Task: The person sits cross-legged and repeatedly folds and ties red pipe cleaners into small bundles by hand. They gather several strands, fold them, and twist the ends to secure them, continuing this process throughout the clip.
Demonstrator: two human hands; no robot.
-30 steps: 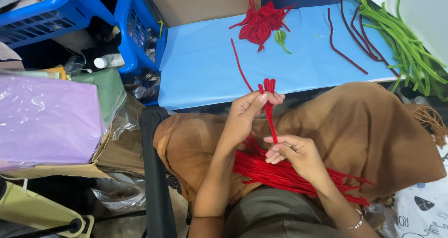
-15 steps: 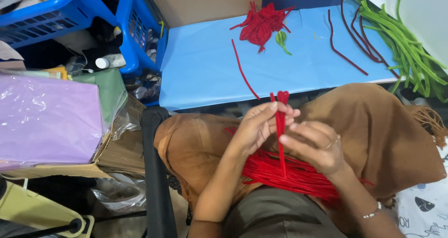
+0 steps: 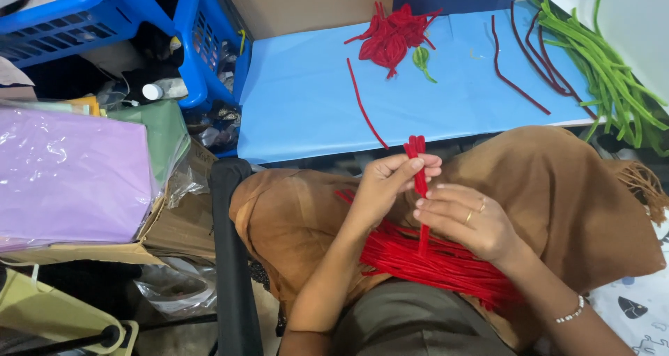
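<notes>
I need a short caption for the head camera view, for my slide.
Both hands, left hand and right hand, pinch a folded red pipe cleaner above a red bundle on the lap.

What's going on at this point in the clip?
A seated person pinches a folded red pipe cleaner upright, left hand gripping near its top and right hand just below. A bundle of loose red pipe cleaners lies across the lap. On the blue table beyond sit a finished red cluster, dark red stems and green stems.
</notes>
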